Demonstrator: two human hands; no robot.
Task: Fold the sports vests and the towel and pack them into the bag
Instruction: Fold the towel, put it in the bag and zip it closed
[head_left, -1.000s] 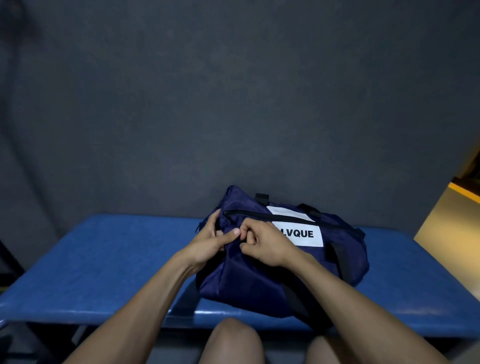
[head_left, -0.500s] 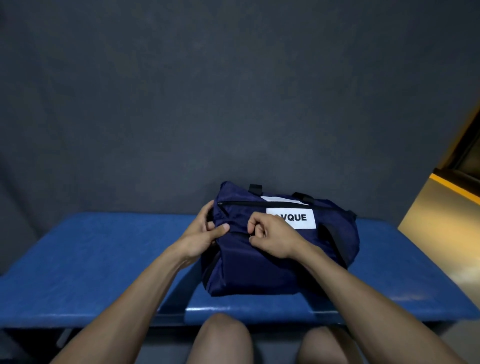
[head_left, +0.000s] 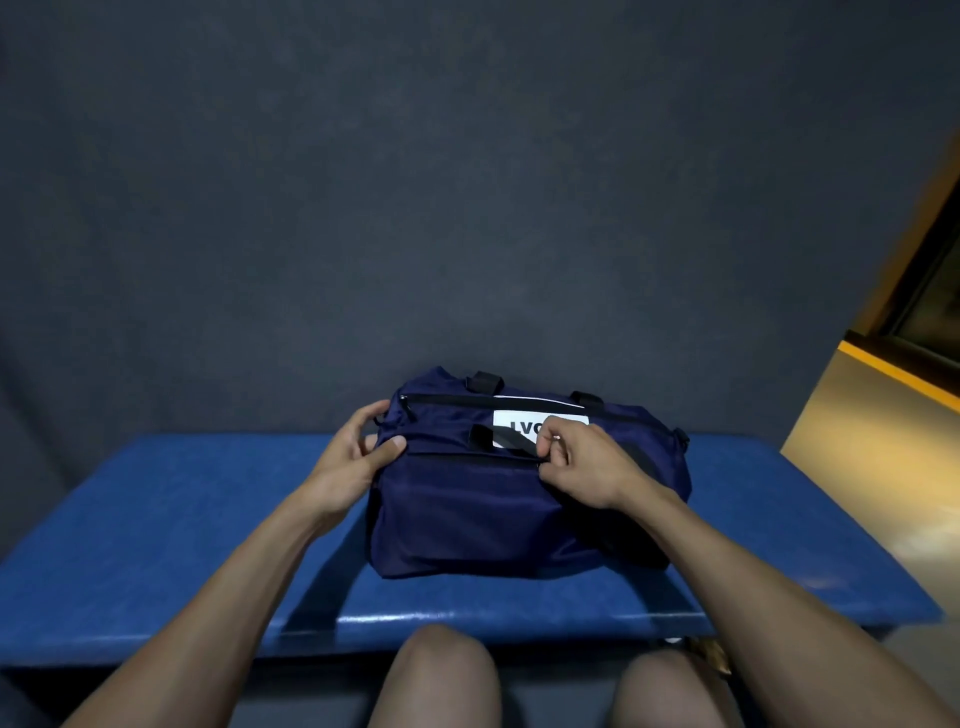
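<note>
The navy bag (head_left: 498, 499) sits on the blue desk (head_left: 156, 545), close against the dark backdrop, with no vests or towel in sight — presumably already packed inside. The left hand (head_left: 347, 457) clasps the bag's left end, thumb on the front panel and fingers curled round the corner, bracing it. The right hand (head_left: 582, 462) is curled over the front zipper line and pinches what looks like the zipper pull, though the pull itself is too small to make out. To close it well, hold the left end taut so the zipper track lies straight, draw the pull steadily along the seam, and keep the black strap (head_left: 498, 436) clear of the teeth.
</note>
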